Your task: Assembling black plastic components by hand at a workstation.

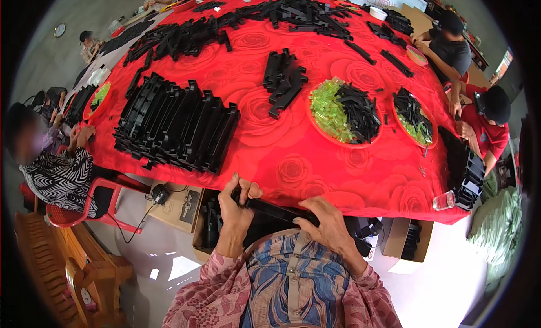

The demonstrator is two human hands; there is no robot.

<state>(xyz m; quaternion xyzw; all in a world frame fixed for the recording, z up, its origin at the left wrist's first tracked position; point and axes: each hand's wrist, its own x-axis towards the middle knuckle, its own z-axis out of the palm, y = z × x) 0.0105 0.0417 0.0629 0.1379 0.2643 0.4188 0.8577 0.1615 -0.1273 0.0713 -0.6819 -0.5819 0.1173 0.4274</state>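
Between my hands, at the table's near edge, lies a long black plastic strip (275, 210). My left hand (236, 207) is closed around its left end, thumb up along the side. My right hand (327, 222) grips the other end, the thumb pressed on it and the fingers bent over. Just beyond my left hand stands a tight row of matching black plastic parts (174, 122). Farther off, a few loose black parts (284, 80) lie in a small heap. To the right, an orange-rimmed bowl (345, 145) holds yellow-green clear pieces (328, 111) and thin black strips (360, 113).
A red rose-patterned cloth (265, 136) covers the table. A long pile of black parts (304, 15) spreads across its far side. Another bowl (433, 137) and a drinking glass (444, 201) stand at the right. Co-workers sit on both sides. Cardboard boxes (179, 207) are below the edge.
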